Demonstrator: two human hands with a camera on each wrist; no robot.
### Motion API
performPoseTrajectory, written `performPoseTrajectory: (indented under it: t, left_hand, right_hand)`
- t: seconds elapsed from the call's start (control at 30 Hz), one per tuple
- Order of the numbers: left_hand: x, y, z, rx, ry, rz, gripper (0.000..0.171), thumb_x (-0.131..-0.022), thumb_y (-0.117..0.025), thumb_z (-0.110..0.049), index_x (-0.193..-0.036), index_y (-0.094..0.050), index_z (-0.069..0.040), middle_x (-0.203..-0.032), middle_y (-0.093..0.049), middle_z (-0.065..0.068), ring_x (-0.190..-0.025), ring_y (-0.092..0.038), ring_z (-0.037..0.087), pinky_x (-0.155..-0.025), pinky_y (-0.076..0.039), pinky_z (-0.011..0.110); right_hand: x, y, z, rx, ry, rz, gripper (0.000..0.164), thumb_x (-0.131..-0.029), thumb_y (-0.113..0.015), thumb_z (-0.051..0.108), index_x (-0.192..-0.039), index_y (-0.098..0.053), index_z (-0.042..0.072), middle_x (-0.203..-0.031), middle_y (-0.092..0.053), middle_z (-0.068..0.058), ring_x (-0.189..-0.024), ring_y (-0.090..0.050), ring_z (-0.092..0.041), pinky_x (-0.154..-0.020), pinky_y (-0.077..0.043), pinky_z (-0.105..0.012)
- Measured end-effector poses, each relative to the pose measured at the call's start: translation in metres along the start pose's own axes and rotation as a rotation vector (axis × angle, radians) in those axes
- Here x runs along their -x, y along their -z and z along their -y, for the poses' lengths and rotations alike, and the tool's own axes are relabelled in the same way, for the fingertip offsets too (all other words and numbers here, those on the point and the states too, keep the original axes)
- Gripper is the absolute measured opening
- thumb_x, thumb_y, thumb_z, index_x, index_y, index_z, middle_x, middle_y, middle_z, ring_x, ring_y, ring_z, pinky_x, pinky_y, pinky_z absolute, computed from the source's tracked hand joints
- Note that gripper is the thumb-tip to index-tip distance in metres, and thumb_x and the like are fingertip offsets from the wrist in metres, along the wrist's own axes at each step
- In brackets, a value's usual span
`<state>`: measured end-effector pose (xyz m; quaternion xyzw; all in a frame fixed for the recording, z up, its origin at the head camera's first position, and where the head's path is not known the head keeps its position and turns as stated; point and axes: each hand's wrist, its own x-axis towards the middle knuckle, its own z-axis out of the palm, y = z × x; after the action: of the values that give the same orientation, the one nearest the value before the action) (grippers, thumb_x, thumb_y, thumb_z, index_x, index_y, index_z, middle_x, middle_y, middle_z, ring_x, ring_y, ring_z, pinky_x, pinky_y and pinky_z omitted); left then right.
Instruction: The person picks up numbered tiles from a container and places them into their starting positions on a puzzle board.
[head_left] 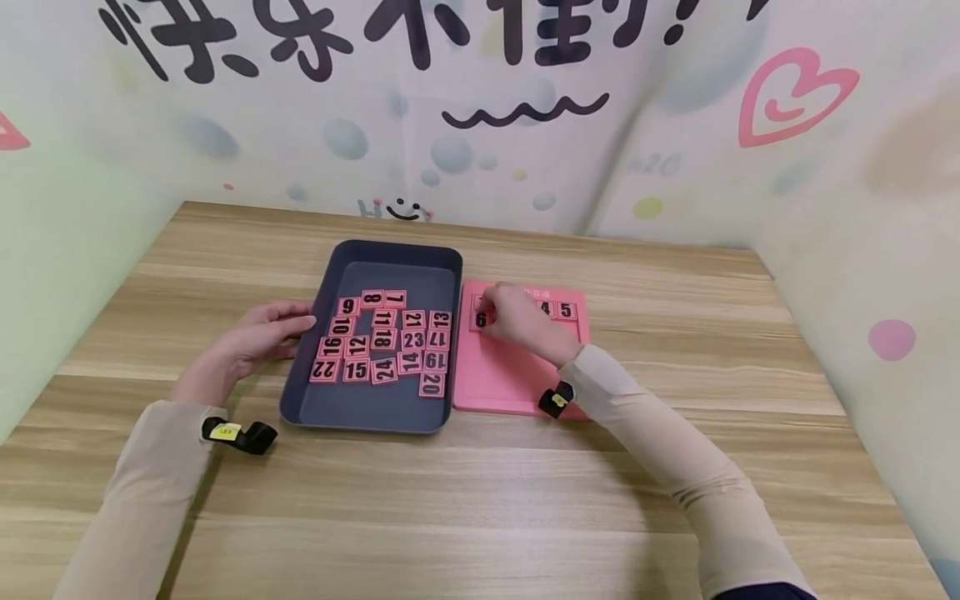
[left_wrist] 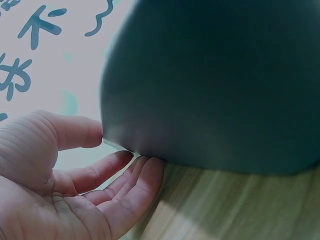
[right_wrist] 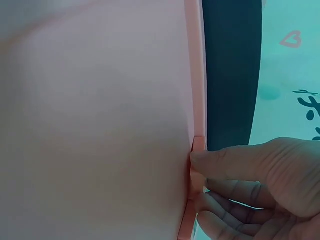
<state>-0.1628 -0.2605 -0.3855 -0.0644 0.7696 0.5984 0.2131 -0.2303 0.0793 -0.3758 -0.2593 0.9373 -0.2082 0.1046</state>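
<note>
Against the left wall of a dark grey tray (head_left: 363,412), my left hand (head_left: 258,340) holds the rim, thumb above and fingers lower on its side. Several pink number tiles (head_left: 356,370) lie loose in the tray, some turned sideways or upside down. To its right is a pink puzzle board (head_left: 495,379) with tiles along its top row, the 4 and the 5 (head_left: 566,311) readable. My right hand (head_left: 525,321) pinches the tile marked 6 (head_left: 481,321) at the left end of the second row. That hand hides part of the top row. In the right wrist view, thumb and fingertips meet on a tile (right_wrist: 198,144).
Tray and board lie side by side on a wood-grain table (head_left: 390,508). Behind the table stands a printed wall covering (head_left: 517,179) with large black characters. Each wrist wears a black strap (head_left: 251,437).
</note>
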Motion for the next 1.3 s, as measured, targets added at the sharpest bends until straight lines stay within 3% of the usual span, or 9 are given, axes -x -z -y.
performPoseTrajectory:
  t: [0.43,0.57,0.73,0.97,1.3]
  left_hand:
    - [-0.002,0.001,0.001,0.010,0.002,0.000,0.057,-0.099,-0.048,-0.023,-0.142,-0.026,0.009,-0.129,-0.042,0.020,-0.086,-0.057,0.001,-0.078,-0.050,0.022]
    - [-0.001,0.001,0.001,0.009,-0.004,0.005,0.057,-0.099,-0.048,-0.022,-0.142,-0.026,0.009,-0.125,-0.045,0.017,-0.086,-0.057,0.002,-0.078,-0.050,0.022]
    - [-0.001,0.003,0.002,0.018,-0.009,0.003,0.057,-0.099,-0.048,-0.022,-0.142,-0.026,0.009,-0.114,-0.051,0.006,-0.086,-0.058,0.002,-0.078,-0.050,0.022]
    - [-0.002,0.002,0.003,0.021,-0.003,0.007,0.058,-0.099,-0.048,-0.022,-0.142,-0.025,0.009,-0.130,-0.040,0.021,-0.086,-0.057,0.001,-0.079,-0.050,0.022]
    - [-0.002,0.001,0.003,0.019,-0.008,0.004,0.057,-0.099,-0.048,-0.022,-0.141,-0.026,0.010,-0.127,-0.042,0.020,-0.086,-0.057,0.001,-0.079,-0.050,0.022]
  right_hand:
    - [-0.005,0.005,0.000,0.005,0.041,0.005,0.017,-0.078,-0.074,0.005,-0.092,-0.066,-0.001,-0.086,-0.059,-0.010,-0.076,-0.053,-0.020,-0.068,-0.047,-0.029]
    - [-0.012,0.018,0.012,-0.063,0.077,-0.032,0.018,-0.080,-0.073,0.007,-0.094,-0.066,-0.002,-0.084,-0.061,-0.010,-0.074,-0.053,-0.020,-0.068,-0.046,-0.030]
    - [-0.028,0.028,0.038,-0.128,0.090,-0.026,0.029,-0.083,-0.073,0.013,-0.107,-0.065,0.000,-0.097,-0.063,-0.011,-0.084,-0.056,-0.018,-0.074,-0.048,-0.029]
    - [-0.056,0.016,0.063,-0.181,0.097,0.063,0.032,-0.084,-0.071,0.014,-0.113,-0.063,0.002,-0.110,-0.062,-0.012,-0.095,-0.058,-0.017,-0.081,-0.048,-0.026]
    - [-0.085,-0.004,0.073,-0.286,0.066,0.075,0.029,-0.082,-0.073,0.009,-0.109,-0.066,0.001,-0.103,-0.063,-0.009,-0.092,-0.057,-0.017,-0.078,-0.047,-0.023]
